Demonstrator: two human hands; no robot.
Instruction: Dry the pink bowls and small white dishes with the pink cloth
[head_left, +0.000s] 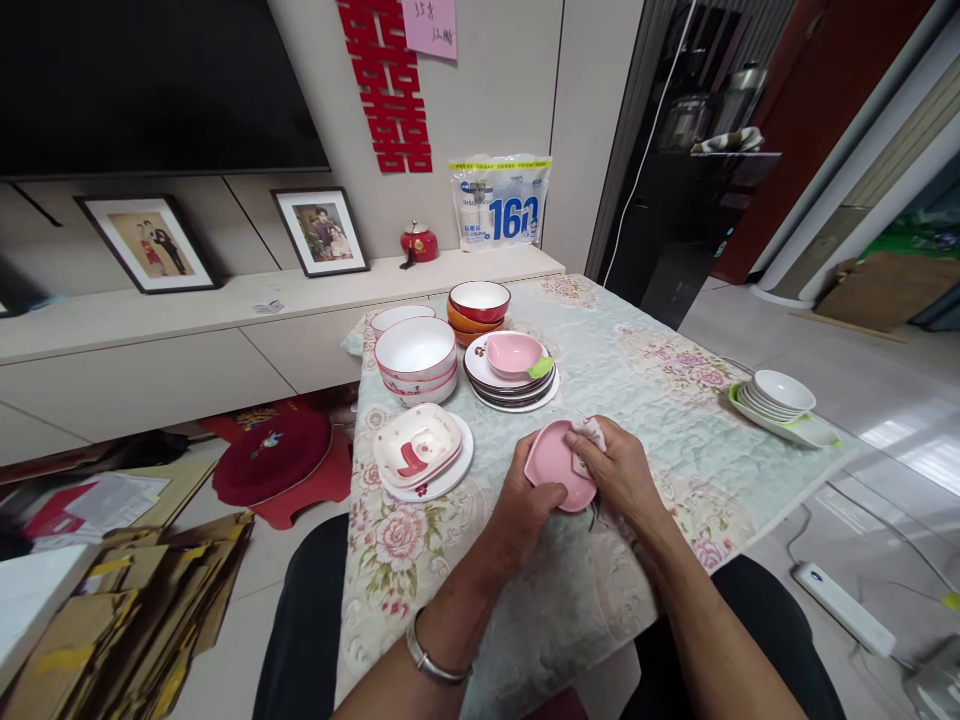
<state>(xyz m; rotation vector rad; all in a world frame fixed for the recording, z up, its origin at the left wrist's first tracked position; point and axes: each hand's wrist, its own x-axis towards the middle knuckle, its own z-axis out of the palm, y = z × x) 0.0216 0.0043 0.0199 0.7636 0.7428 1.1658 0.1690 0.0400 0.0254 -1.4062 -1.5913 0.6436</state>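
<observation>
A small pink peach-shaped bowl [553,462] is held over the near part of the table. My left hand [523,497] is closed on its left rim, thumb resting on the inner surface. My right hand [616,468] pinches a pale cloth [589,434] and presses it against the bowl's right inner side. Beyond my hands, a similar pink bowl [513,354] with a green leaf-shaped end sits on a stack of dark-rimmed plates [513,398]. Left of my hands, a squarish patterned dish [416,445] rests on a white plate [463,462].
White bowls with pink rims [416,350] stand stacked at the table's left; red and orange bowls [480,300] stand behind. Small white bowls [782,392] sit on a leaf-shaped dish [814,432] by the right edge. A red stool [281,465] and flattened cardboard [172,590] occupy the left floor.
</observation>
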